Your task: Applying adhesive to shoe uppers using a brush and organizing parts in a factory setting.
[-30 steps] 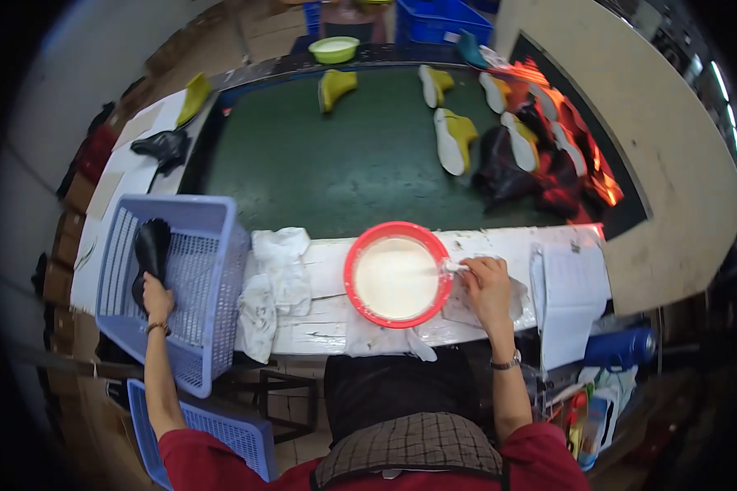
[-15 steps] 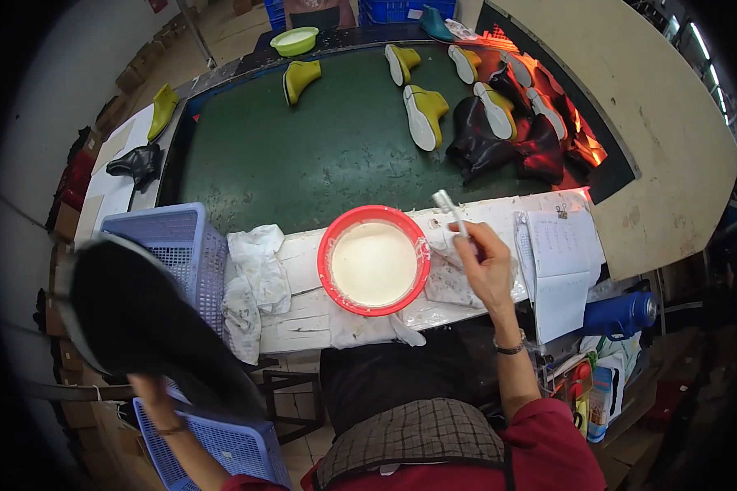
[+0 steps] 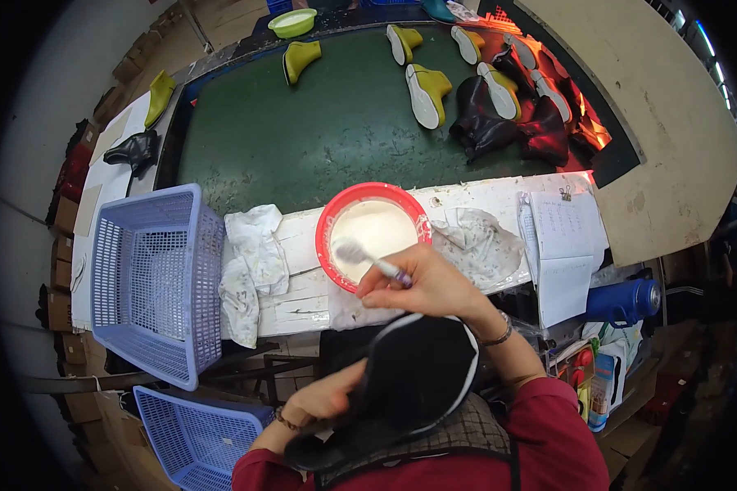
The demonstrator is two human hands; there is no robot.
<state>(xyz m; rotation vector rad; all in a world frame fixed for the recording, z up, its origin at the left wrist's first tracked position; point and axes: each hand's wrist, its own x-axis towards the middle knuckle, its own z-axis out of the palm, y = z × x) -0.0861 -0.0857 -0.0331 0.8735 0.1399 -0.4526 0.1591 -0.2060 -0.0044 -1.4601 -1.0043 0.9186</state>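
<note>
My left hand [image 3: 329,398] is closed on a black boot [image 3: 424,372], held low in front of my apron. Its dark underside faces up, edged by a white line. In my right hand [image 3: 427,278] the fingers pinch a toothbrush [image 3: 383,265] with a pale handle and a purple end. The bristle end, a little blurred, is over the creamy white liquid [image 3: 377,225] in a red bowl [image 3: 325,260]; I cannot tell whether it dips in. The bowl stands on a white-topped bench edge [image 3: 291,315], just beyond the boot.
Yellow-green boots [image 3: 428,94] and dark boots [image 3: 485,123] lie on the green belt [image 3: 287,139], several by a red-glowing opening at right. Stained cloths [image 3: 258,245] flank the bowl. Blue baskets [image 3: 195,295] stand at left; papers [image 3: 561,245] and a blue flask [image 3: 622,303] at right.
My left hand has brought the boot from above the left basket to in front of me. My right hand has moved left and down, carrying the toothbrush over the bowl.
</note>
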